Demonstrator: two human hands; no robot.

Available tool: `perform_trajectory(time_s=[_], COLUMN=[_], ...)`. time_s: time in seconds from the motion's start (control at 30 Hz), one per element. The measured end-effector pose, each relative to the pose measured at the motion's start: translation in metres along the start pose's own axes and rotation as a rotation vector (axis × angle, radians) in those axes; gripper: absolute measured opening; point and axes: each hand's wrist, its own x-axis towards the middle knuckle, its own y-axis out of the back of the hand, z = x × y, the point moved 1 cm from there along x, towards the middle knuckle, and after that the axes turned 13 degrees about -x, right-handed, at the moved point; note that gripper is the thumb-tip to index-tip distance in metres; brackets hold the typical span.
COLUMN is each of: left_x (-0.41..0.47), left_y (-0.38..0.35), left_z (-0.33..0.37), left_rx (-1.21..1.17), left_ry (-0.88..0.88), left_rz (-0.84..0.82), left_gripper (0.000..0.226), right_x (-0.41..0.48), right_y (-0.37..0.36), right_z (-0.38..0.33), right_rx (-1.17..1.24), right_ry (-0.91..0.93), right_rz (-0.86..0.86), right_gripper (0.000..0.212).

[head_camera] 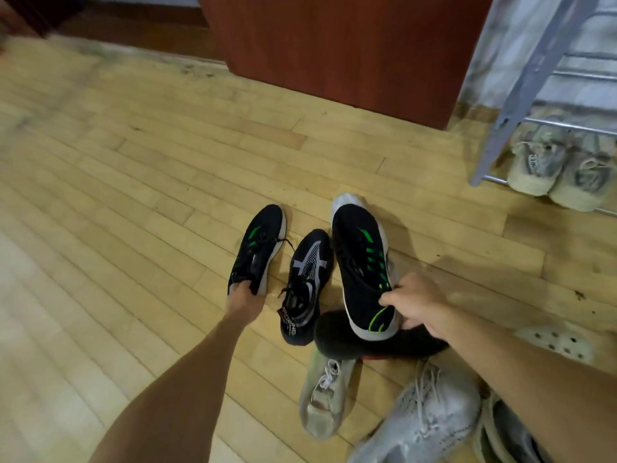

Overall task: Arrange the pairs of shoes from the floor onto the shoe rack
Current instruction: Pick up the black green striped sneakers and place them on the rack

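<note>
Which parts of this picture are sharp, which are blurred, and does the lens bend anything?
Head view: the green-striped shoe in the right hand and its mate in the left hand look sharp; head view, right edge: the shoe rack is smeared; head view: floor boards curve, a wide-angle effect.

Bare left grip (241,299), bare right grip (417,304), bare forearms (187,372)
</note>
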Motion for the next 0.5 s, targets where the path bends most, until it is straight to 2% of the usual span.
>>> perform_trajectory(time_s=[0.07, 0.23, 0.37, 0.5], left_x=[0.009, 0.019, 0.015, 0.001], left_y=[-0.002, -0.017, -0.017, -0.002], left_z=[0.000, -0.003, 0.001, 0.028], left_rx=[0.083, 0.327, 0.311, 0.233], left_ry=[0.029, -0.033, -0.075, -0.226], left_rz=[0.063, 0.136, 0.150, 0.142], left_gripper=[0.041, 0.011, 0.010, 0.019], right_x=[0.009, 0.024, 0.030, 0.030], right_y=[-0.001, 0.003, 0.007, 0.007], right_z=[0.004, 0.022, 0.032, 0.033], right_rx=[-0.046, -0.123, -0.101, -0.060], right_ry=[0.004, -0.002, -0.016, -0.034], right_rz=[-0.016, -0.050, -0.087, -0.096], right_gripper=[0.028, 0.025, 0.029, 0.033])
